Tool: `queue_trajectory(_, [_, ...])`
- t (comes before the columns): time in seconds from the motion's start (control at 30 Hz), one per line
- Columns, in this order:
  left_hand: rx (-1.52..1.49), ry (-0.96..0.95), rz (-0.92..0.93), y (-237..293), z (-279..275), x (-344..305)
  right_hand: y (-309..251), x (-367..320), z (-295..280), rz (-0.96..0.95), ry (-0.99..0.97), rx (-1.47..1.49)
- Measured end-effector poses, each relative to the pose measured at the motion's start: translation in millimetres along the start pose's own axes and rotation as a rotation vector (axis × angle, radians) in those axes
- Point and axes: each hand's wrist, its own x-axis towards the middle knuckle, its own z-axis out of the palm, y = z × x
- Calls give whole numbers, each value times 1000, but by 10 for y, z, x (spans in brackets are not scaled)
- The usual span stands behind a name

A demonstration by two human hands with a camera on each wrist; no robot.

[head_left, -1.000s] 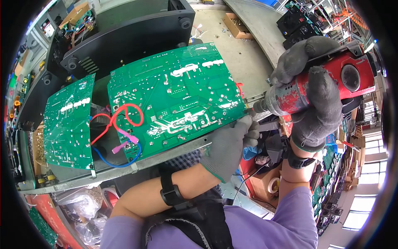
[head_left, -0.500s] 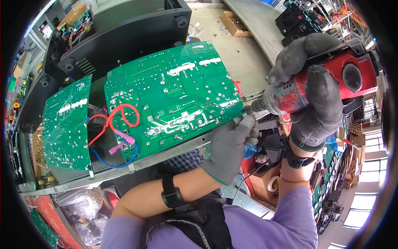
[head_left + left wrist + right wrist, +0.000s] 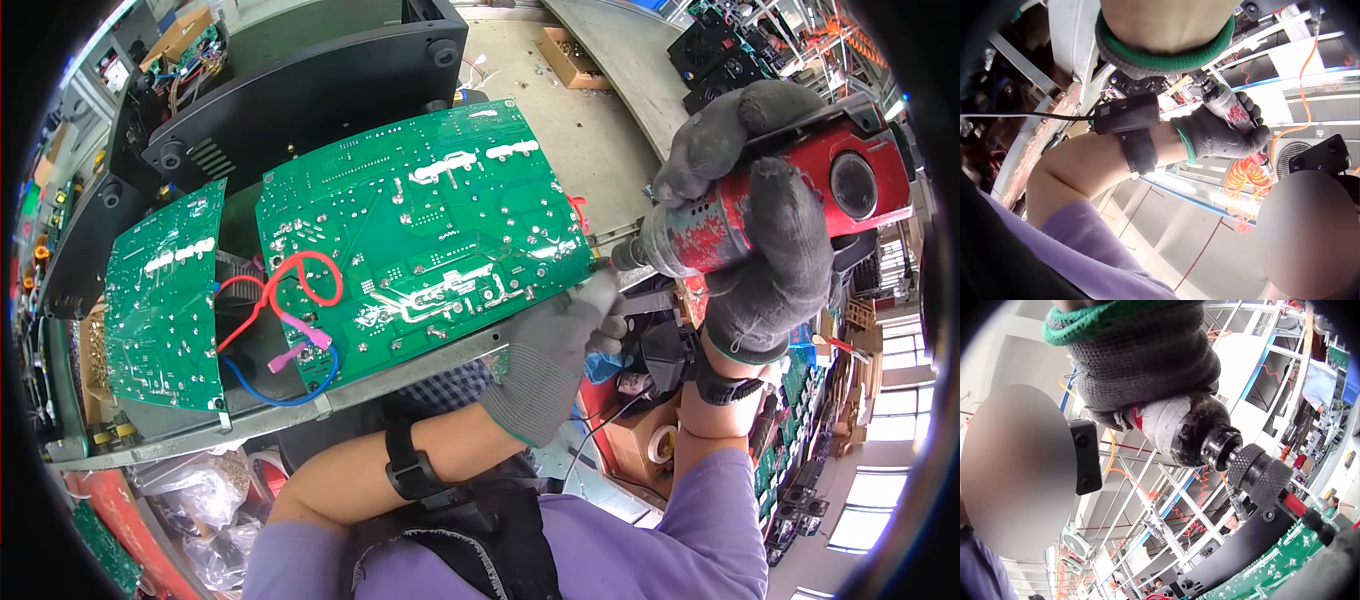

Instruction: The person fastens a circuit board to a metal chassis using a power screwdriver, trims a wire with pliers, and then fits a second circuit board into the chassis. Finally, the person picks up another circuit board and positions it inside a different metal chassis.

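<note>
My gloved right hand point(image 3: 770, 220) wraps round a red power screwdriver point(image 3: 700, 235) with worn paint. In the right wrist view its knurled chuck point(image 3: 1260, 475) holds a bit with a red sleeve point(image 3: 1294, 504), angled toward the board. My gloved left hand point(image 3: 560, 350) has its fingertips at the near right corner of the large green circuit board point(image 3: 430, 230), right at the bit's tip. I cannot tell what those fingers pinch. The board lies solder side up, on a metal frame point(image 3: 400, 375). A smaller green board point(image 3: 165, 300) sits to its left.
Red wire point(image 3: 305, 258) and blue wire point(image 3: 270, 398) with pink connectors loop between the boards. Black metal housings point(image 3: 310, 95) stand behind them. A cardboard box of small parts point(image 3: 570, 60) sits on the bench beyond. Plastic bags point(image 3: 205, 490) lie below the frame.
The boards shift slightly left in the view, then back right. Both hands hold nearly the same place, with the screwdriver staying at the board's corner.
</note>
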Motion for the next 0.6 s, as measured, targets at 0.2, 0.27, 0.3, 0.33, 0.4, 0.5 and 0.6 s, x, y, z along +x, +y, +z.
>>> queue_trajectory(0.2, [55, -62, 19, -54, -103, 21, -2, 14, 14, -8, -20, 38])
queue_trajectory(0.27, [183, -83, 51, -50, -80, 17, -6, 21, 23, -13, -33, 62])
queue_trajectory(0.3, [309, -104, 84, -41, -69, 17, -10, 29, 27, -16, -43, 82])
queue_trajectory(0.33, [312, -105, 85, -41, -77, 27, -15, 46, 27, -26, -54, 103])
queue_trajectory(0.4, [364, -203, 107, -40, -101, 46, -5, 123, 30, -63, -107, 181])
queue_trajectory(0.5, [653, -211, 44, 63, -166, -45, -68, 150, -65, -108, -194, 238])
queue_trajectory(0.6, [625, -285, -71, -36, -314, -69, -196, 17, -330, -106, -93, 410])
